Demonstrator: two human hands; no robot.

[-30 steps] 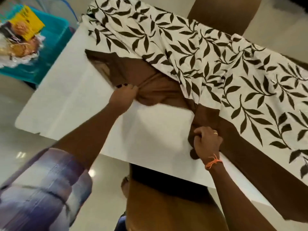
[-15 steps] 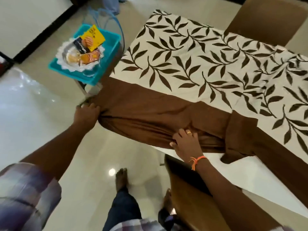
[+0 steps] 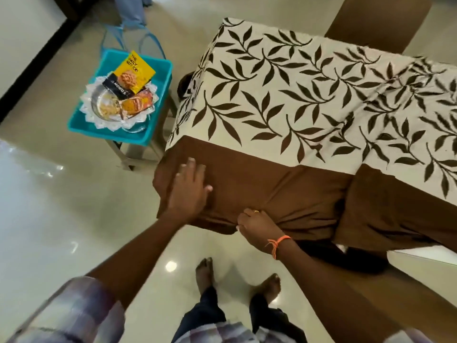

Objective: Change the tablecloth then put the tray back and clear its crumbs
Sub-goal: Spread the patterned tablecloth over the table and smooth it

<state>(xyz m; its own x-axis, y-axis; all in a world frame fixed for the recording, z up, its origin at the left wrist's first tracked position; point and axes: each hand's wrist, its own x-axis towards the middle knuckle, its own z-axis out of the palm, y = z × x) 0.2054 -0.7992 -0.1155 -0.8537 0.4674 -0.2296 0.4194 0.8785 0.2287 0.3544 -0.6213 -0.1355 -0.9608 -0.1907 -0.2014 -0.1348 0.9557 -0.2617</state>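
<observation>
Your left hand [image 3: 189, 191] lies flat with fingers spread, pressing the brown border of the tablecloth [image 3: 284, 100] at the near corner of the bench [image 3: 420, 256], just left of centre frame. Your right hand [image 3: 257, 227] is beside it at lower centre, fingers curled into a bunched fold of that brown edge. The leaf-printed cloth covers the bench across the upper right, rumpled toward the right edge. The teal tray [image 3: 158, 102] sits on a small stool [image 3: 138, 154] at upper left, apart from the bench, carrying a doily, a steel plate and snack packets [image 3: 132, 74].
</observation>
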